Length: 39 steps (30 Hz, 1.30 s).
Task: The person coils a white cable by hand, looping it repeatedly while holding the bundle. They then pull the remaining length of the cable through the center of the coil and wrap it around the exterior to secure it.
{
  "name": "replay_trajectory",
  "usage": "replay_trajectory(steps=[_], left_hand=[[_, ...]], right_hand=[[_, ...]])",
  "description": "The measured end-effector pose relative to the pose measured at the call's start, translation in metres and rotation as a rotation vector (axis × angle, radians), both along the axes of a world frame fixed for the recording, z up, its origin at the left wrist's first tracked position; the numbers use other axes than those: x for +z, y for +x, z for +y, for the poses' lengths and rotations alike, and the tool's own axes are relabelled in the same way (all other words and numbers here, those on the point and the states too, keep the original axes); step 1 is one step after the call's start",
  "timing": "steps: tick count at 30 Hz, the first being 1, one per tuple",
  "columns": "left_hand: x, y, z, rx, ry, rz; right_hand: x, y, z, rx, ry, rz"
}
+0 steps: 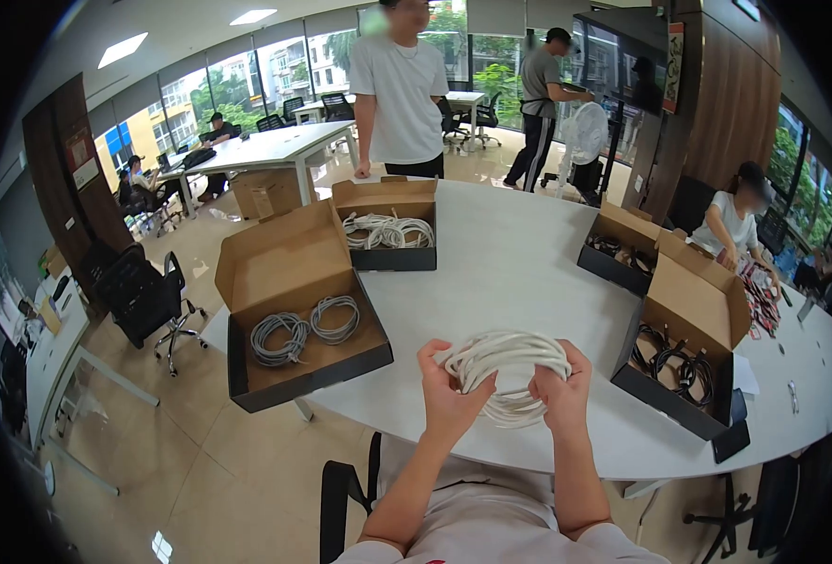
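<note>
A thick coil of white cable [510, 350] is held up in front of me, over the near edge of the table. My left hand [455, 393] grips the coil's left side, its thumb pressed on the loops. Opposite it, my right hand [563, 383] is closed round the right side. To the left stands an open cardboard box [308, 383] with two grey cable coils [280, 338] inside. Behind that, another open box [392, 258] holds white cables [388, 231]. On the right, an open box [669, 399] contains black cables [674, 365].
A further box [613, 272] with dark cables stands at the white table's [500, 244] right side. A dark phone-like object [731, 442] lies near the right edge. One person [402, 103] stands across the table; another [730, 226] handles cables at right. An office chair [148, 296] is at left.
</note>
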<state>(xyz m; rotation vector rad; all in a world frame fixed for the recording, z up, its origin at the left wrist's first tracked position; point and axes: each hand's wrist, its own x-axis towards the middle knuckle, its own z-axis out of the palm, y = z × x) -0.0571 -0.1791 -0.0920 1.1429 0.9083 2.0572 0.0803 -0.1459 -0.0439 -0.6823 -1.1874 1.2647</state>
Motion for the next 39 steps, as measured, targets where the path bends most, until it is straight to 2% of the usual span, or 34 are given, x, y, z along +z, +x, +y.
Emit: replay_trajectory(steps=[2, 5, 11, 14, 17, 20, 23, 26, 29, 33, 35, 39], left_hand=[[0.006, -0.001, -0.008, -0.007, -0.138, 0.029], [-0.007, -0.008, -0.004, -0.047, -0.176, 0.171], [0.01, -0.016, -0.013, -0.18, -0.407, 0.353], [0.015, -0.029, -0.012, -0.179, -0.3, 0.551], [0.033, -0.028, -0.009, -0.005, 0.006, 0.494], [0.065, -0.032, -0.015, 0.028, 0.101, 0.771], [0.069, -0.013, -0.004, -0.024, 0.07, 0.901], [0.067, -0.003, -0.002, -0.206, -0.292, 0.681], [0.039, 0.002, 0.014, -0.003, -0.048, 0.902], [0.049, 0.013, 0.014, 0.139, 0.048, 0.897], [0.057, 0.014, 0.016, 0.21, 0.095, 0.924], [0.059, 0.014, 0.016, 0.218, 0.109, 0.892]], right_hand=[[0.0, -0.001, 0.005, 0.022, -0.025, 0.027], [0.0, -0.003, 0.01, 0.045, -0.054, 0.057], [-0.004, 0.002, 0.016, 0.047, -0.077, 0.065], [-0.007, 0.008, 0.018, 0.045, -0.073, 0.052], [-0.014, 0.018, 0.017, 0.022, -0.029, -0.033], [-0.017, 0.026, 0.011, 0.015, -0.005, -0.083], [-0.013, 0.036, 0.001, 0.004, 0.016, -0.087], [-0.015, 0.047, -0.005, -0.102, 0.154, -0.161], [-0.015, 0.055, -0.011, -0.186, 0.221, -0.205], [-0.006, 0.06, -0.02, -0.226, 0.222, -0.219], [-0.001, 0.06, -0.022, -0.286, 0.301, -0.281], [0.012, 0.059, -0.025, -0.306, 0.399, -0.343]])
